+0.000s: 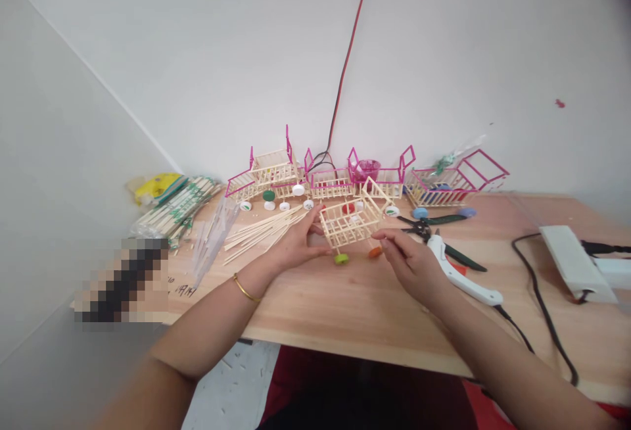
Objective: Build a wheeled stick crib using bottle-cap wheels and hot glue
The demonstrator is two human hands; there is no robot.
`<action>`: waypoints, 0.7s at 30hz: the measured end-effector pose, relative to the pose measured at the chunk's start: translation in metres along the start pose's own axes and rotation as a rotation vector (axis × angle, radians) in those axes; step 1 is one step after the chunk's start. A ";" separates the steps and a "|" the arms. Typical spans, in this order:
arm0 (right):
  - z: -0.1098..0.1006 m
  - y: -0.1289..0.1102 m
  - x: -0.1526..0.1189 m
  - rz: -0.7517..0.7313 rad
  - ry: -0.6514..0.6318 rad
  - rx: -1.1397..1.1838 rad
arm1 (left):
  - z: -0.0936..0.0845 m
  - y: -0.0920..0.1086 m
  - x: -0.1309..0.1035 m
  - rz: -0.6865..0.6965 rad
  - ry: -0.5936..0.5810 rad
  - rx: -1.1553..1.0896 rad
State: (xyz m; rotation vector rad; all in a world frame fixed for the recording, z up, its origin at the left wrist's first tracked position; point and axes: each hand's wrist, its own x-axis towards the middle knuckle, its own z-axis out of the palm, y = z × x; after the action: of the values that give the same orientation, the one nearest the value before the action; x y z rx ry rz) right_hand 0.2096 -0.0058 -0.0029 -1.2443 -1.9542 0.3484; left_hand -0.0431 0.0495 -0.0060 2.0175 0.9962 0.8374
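Observation:
A small cart made of plain wooden sticks, with bottle-cap wheels, is tilted above the near middle of the table. A green cap wheel and an orange cap wheel show beneath it. My left hand grips the cart's left end, thumb low and fingers up behind the side. At the lower right corner, the pinched fingertips of my right hand meet the cart; whether a small piece lies between them is hidden. Just right of that hand lies a white glue gun.
Several stick carts with magenta-painted trim line the wall, around a magenta cup. Loose sticks, glue sticks and bagged sticks lie left. Cutting pliers, a white power strip and cables lie right.

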 end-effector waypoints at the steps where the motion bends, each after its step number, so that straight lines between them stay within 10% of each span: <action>1: -0.001 -0.002 0.001 -0.024 0.040 -0.012 | 0.000 -0.001 0.000 0.000 0.001 -0.003; 6: -0.005 -0.020 -0.001 -0.135 -0.031 -0.082 | 0.001 -0.006 0.001 0.006 0.004 -0.049; 15: 0.025 -0.105 -0.039 -0.314 -0.665 -0.058 | 0.002 -0.010 0.001 -0.008 0.018 -0.102; 21: 0.028 -0.114 -0.030 -0.384 -0.752 0.005 | 0.000 -0.007 0.001 -0.014 0.017 -0.096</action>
State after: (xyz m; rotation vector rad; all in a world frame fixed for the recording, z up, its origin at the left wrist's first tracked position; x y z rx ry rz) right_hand 0.1220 -0.0816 0.0320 -0.7448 -2.7586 0.6879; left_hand -0.0457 0.0535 -0.0116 1.9233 0.9596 0.8795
